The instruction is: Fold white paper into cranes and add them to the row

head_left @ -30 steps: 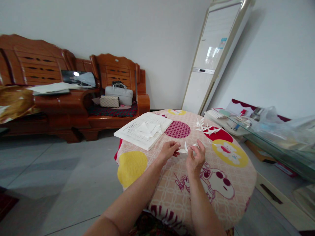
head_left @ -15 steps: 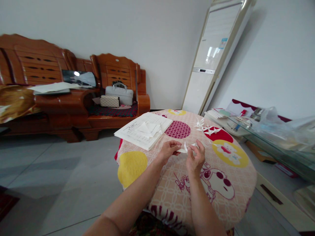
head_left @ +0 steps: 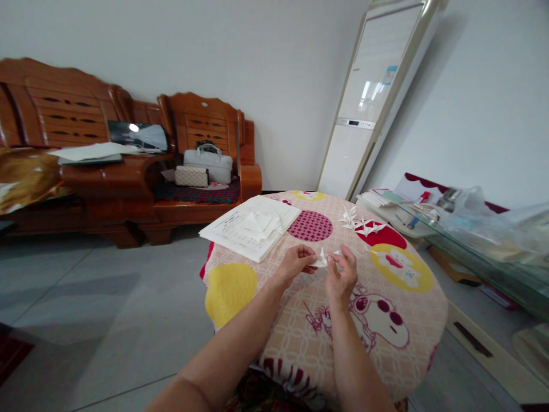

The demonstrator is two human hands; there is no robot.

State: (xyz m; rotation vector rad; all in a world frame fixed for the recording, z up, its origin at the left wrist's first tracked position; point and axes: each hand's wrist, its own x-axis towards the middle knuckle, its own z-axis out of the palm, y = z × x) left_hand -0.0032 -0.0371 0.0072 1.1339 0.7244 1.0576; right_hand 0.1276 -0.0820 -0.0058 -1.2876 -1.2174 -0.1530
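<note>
Head view: a round table [head_left: 266, 343] under a patterned cloth fills the near middle, giving the hands a flat base. A paper stack [head_left: 251, 227] lies at its far left, within reach; folded cranes [head_left: 360, 224] sit far right, out of the way. Left hand [head_left: 295, 264] and right hand [head_left: 342, 274] pinch a small paper piece [head_left: 322, 260] between fingertips, just above the cloth.

My forearms are bare to past the elbow (no sleeve reaches into view); my left hand [head_left: 295, 264] and right hand [head_left: 342, 276] wear nothing.
</note>
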